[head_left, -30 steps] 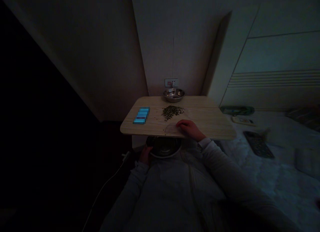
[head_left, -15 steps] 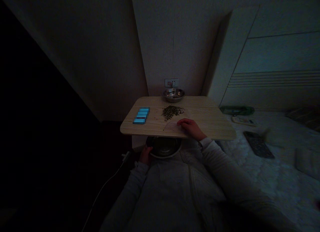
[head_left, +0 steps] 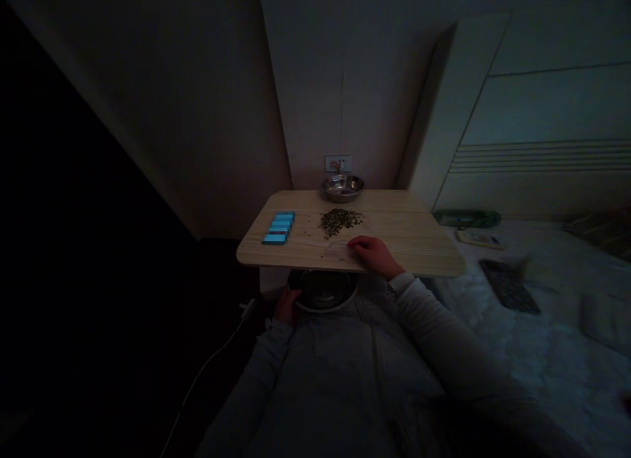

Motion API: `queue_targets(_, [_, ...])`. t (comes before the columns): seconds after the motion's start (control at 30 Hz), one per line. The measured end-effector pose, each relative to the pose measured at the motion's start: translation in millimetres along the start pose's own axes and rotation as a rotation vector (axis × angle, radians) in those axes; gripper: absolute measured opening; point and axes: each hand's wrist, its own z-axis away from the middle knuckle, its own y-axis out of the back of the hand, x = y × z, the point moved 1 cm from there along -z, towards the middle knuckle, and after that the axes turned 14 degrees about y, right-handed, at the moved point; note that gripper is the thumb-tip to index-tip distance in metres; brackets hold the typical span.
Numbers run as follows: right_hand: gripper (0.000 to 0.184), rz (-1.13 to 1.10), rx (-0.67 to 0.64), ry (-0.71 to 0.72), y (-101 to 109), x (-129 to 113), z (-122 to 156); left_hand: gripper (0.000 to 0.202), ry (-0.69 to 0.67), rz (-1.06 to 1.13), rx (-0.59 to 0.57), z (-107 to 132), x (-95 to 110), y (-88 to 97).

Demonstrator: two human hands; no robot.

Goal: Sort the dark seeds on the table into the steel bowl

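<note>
My right hand (head_left: 374,254) rests over the front of a small light-wood table (head_left: 414,225), its fingers curled and pinching a thin, clear, curved-edged sheet (head_left: 336,250), perhaps plastic. Just beyond that sheet lies a loose pile of small dark green bits (head_left: 339,220), with a few strays around it. Below the table's front edge, my left hand (head_left: 286,305) grips the left rim of a basin (head_left: 323,309) with a dark inside; the tabletop hides its far side. At the back of the table stands a shiny steel bowl (head_left: 342,196).
A flat device with a pixelated blue screen (head_left: 280,228) lies on the table's left. Behind is a wall socket (head_left: 338,163). A white cable (head_left: 211,357) with a plug end hangs at left. On the bed (head_left: 497,359) at right are a green bottle (head_left: 468,218) and a dark phone-like slab (head_left: 509,285).
My right hand has shifted very slightly left and down with the clear sheet. My left hand and the basin stay in place, and the green pile looks the same.
</note>
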Motion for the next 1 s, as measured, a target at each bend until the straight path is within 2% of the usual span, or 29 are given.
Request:
queue_targets(0.3, [0.022, -0.035, -0.043, 0.045, -4, 2, -1, 0.017, -0.038, 0.07, 0.051, -8, -13, 2.4])
queue_targets(0.47, [0.024, -0.001, -0.063, 0.029, -7, 1, -3, 0.02, -0.051, -0.05, -0.014, -12, -11, 10.6])
queue_targets(0.6, [0.024, -0.024, -0.073, 0.037, -10, -2, -3, 0.025, -0.037, -0.059, 0.028, -16, -12, 9.8])
queue_targets(0.7, [0.025, -0.069, -0.134, 0.055, -14, -8, 0, 0.024, -0.042, -0.046, 0.045, -13, -11, 6.7])
queue_targets(0.8, [0.023, -0.128, -0.206, 0.072, -16, -10, 4, 0.02, -0.04, -0.057, 0.007, -7, -5, 6.0])
queue_targets(0.87, [0.023, -0.159, -0.168, 0.079, -13, -8, 3, 0.019, -0.039, -0.084, -0.033, -3, -1, 7.4])
queue_targets(1.0, [0.033, -0.169, 0.023, 0.062, -3, 1, -10, 0.018, -0.014, -0.108, -0.072, 0, 2, 12.2])
